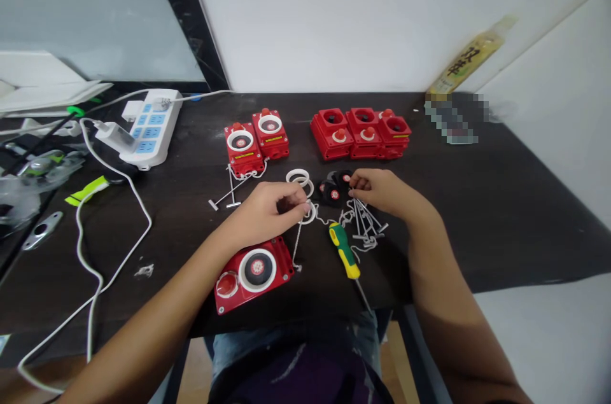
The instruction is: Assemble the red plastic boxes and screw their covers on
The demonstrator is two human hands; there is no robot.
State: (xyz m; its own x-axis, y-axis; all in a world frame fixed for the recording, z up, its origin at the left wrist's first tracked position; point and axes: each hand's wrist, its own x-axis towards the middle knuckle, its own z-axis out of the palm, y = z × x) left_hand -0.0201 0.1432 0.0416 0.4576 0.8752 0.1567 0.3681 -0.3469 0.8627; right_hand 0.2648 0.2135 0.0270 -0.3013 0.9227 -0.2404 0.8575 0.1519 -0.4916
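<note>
My left hand [274,210] is pinched on a thin white cord [298,242], which is tied to the corner of a red alarm box [281,264] lying under my wrist. That box has a red lamp and a black disc in a white ring. White rings [298,174] lie around my left fingertips. My right hand [382,191] has its fingers closed at the top of a bunch of small T-shaped metal hammers [367,219] with white cords. Black round caps [334,191] sit beside those fingers. A green and yellow screwdriver [344,250] lies between my hands.
Two red alarm boxes [258,140] with white rings stand behind my left hand. Several more without rings [360,133] stand at the back right. A white power strip [155,130] and looping cable [143,200] occupy the left. A yellow bottle [470,60] leans on the wall.
</note>
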